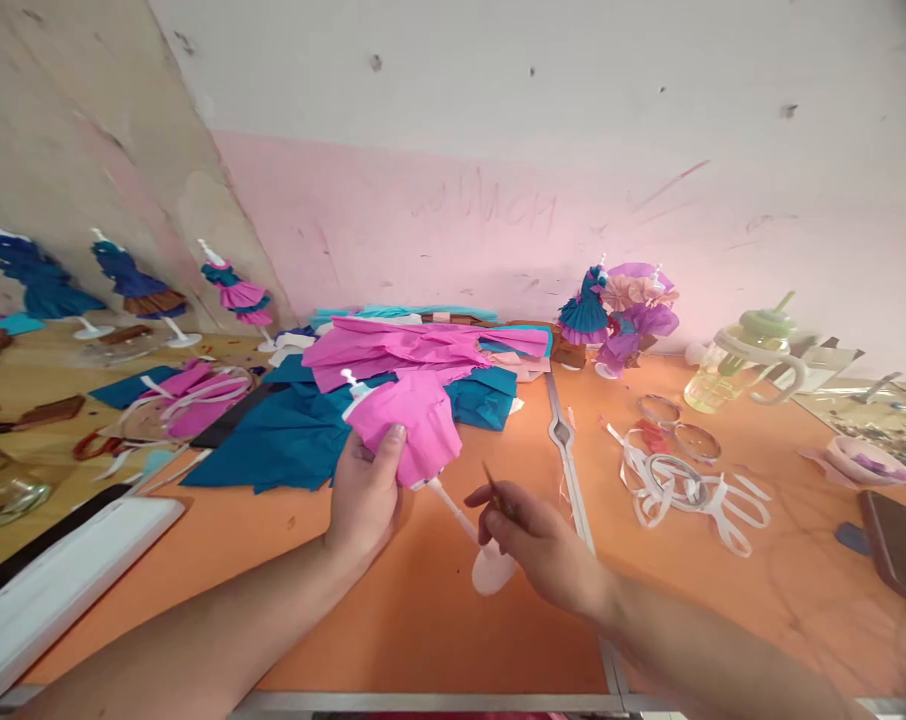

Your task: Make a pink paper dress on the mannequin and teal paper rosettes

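My left hand (pixel 370 490) is closed around a small white dress-form stand (pixel 453 510), tilted with its neck to the upper left. Pink crepe paper (pixel 419 425) wraps the form's body, and my left thumb presses on it. The stand's round white base (pixel 493 568) points down to the right. Close beside that base, my right hand (pixel 532 530) grips a slim pointed tool (pixel 502 500), tip up and apart from the paper. Its exact kind is unclear. Behind the form lie sheets of pink paper (pixel 393 350) and teal paper (pixel 273 440).
Dressed miniature forms stand at the back left (pixel 235 290) and back right (pixel 588 310). White ribbon loops (pixel 730 510), tape rings (pixel 697 440), a lidded jug (pixel 745 360) and a phone (pixel 899 545) lie to the right. A long white box (pixel 70 600) is at left.
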Available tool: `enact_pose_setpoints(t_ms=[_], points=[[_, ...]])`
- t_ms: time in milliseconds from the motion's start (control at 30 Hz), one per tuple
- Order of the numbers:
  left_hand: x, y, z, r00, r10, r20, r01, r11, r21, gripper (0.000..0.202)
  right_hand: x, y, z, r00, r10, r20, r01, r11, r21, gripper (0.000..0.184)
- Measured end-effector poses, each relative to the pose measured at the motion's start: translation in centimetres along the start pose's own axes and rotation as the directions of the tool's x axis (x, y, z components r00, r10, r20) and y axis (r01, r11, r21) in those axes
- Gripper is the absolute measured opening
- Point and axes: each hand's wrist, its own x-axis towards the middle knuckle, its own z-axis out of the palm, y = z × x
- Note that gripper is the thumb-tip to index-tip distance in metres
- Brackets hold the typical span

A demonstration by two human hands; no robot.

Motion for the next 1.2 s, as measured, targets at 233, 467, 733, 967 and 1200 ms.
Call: enact_pose_setpoints(t_ms=[233,467,733,967,1200], points=[[-0.3,1.7,1.0,0.982,0.18,-0.058,-0.185,0.978,-0.098,0.042,1.3,-1.3,1.1,0.985,-0.159,-0.073,0.123,0.926,-0.358,0.045],[1.6,1.2,0.5,0.992,0.122,-0.04,-0.128,0.968,-0.216,0.037,4.3,-1.6,0.8,0.989,-0.144,-0.034,0.119,0.913,-0.391,0.042],[0.2,0.2,0.6,0.984,0.171,-0.044,-0.175,0.978,-0.112,0.043,3.3,-0.8,0.9,0.99,-0.13,0.054,0.14,0.866,-0.48,0.042],[0.0,-0.3,0.1,0.987,0.155,-0.035,-0.157,0.986,-0.058,0.043,3.4,-0.7,1.2,0.988,-0.15,0.029,0.145,0.865,-0.48,0.038],[-0.7,-0.8,-0.3,0.987,0.157,0.034,-0.154,0.985,-0.072,0.051,3.4,-1.3,1.0,0.98,-0.195,0.027,0.185,0.865,-0.467,0.037]])
